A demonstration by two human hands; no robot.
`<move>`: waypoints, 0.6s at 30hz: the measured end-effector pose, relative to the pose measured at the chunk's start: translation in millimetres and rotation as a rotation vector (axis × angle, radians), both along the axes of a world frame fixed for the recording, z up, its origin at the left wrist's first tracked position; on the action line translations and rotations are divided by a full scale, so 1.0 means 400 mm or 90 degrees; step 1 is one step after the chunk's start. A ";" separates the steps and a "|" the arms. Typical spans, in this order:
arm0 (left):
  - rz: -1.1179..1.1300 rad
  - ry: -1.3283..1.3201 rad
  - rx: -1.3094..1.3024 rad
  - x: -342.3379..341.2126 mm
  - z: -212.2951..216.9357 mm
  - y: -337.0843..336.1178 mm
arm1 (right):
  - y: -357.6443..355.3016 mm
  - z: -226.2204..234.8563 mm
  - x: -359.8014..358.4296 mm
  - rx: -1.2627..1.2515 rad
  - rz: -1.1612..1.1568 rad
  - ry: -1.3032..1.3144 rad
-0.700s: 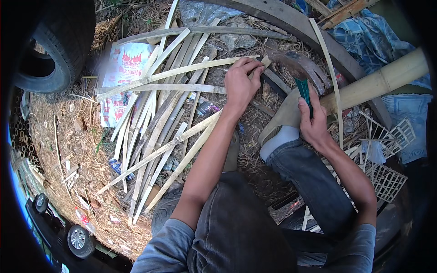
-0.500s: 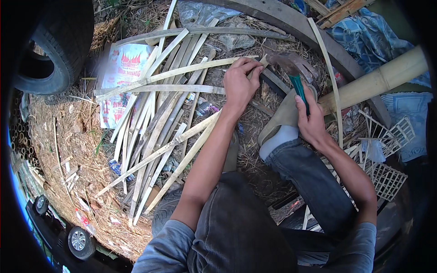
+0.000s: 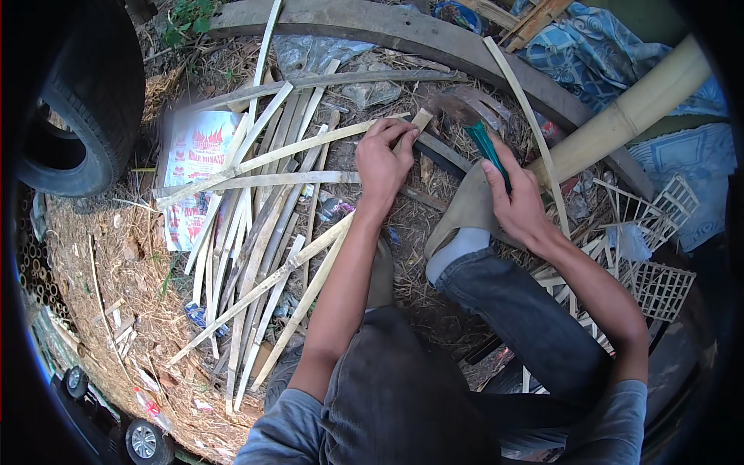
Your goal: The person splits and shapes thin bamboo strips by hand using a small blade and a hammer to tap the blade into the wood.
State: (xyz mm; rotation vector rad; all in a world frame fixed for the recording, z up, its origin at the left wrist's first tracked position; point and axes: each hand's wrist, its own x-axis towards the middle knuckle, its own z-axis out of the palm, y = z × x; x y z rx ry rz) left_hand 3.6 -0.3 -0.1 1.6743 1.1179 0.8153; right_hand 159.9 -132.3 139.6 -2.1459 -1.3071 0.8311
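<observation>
My right hand (image 3: pixel 518 198) is wrapped round the green handle of a hammer (image 3: pixel 484 146). The hammer's brownish head, smeared by motion, is up beside the end of a wooden piece (image 3: pixel 422 119). Close to that end, my left hand (image 3: pixel 384 159) is closed in a pinch; whatever lies between thumb and fingertips is too small or hidden to name. A long pale bamboo strip (image 3: pixel 302 146) runs from the left and passes by my left knuckles, its tip showing just past them. A dark flat bar (image 3: pixel 443 153) slants from the wooden piece toward my right shoe (image 3: pixel 459 209).
Many loose bamboo strips (image 3: pixel 252 287) lie piled at left, over a printed white sack (image 3: pixel 182 201). A thick bamboo pole (image 3: pixel 632 112) comes in from the right, near a curved beam (image 3: pixel 535 77). Latticework (image 3: pixel 659 291) lies at right; a tyre (image 3: pixel 81 116) stands far left.
The view has shifted a little, so most things sit differently in the picture. The hammer head has moved slightly against the wooden piece. Both hands keep their grips.
</observation>
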 end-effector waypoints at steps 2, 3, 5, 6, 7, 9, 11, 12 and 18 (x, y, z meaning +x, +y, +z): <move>0.000 0.008 0.003 -0.004 -0.001 0.002 | 0.008 0.021 0.001 -0.001 -0.015 0.000; -0.002 -0.003 0.008 -0.003 0.001 0.001 | 0.011 0.026 0.009 -0.049 -0.023 0.010; 0.003 -0.001 0.036 0.001 0.001 0.001 | 0.005 0.023 0.017 -0.075 -0.037 0.017; 0.004 -0.001 0.044 0.000 0.004 0.002 | 0.000 0.025 0.013 -0.068 -0.036 0.017; -0.004 0.009 0.044 -0.001 0.005 0.005 | -0.004 0.027 0.009 -0.062 -0.048 0.025; -0.013 0.015 0.049 0.001 0.006 0.008 | -0.019 0.013 0.010 -0.060 -0.050 0.016; -0.010 0.006 0.035 0.007 0.008 0.002 | -0.036 -0.016 0.012 -0.064 -0.035 0.007; -0.010 -0.001 0.011 0.006 0.004 -0.004 | -0.042 -0.030 0.006 -0.079 -0.022 -0.002; 0.003 0.002 0.013 -0.004 0.003 -0.002 | -0.029 -0.025 -0.041 -0.121 0.020 0.039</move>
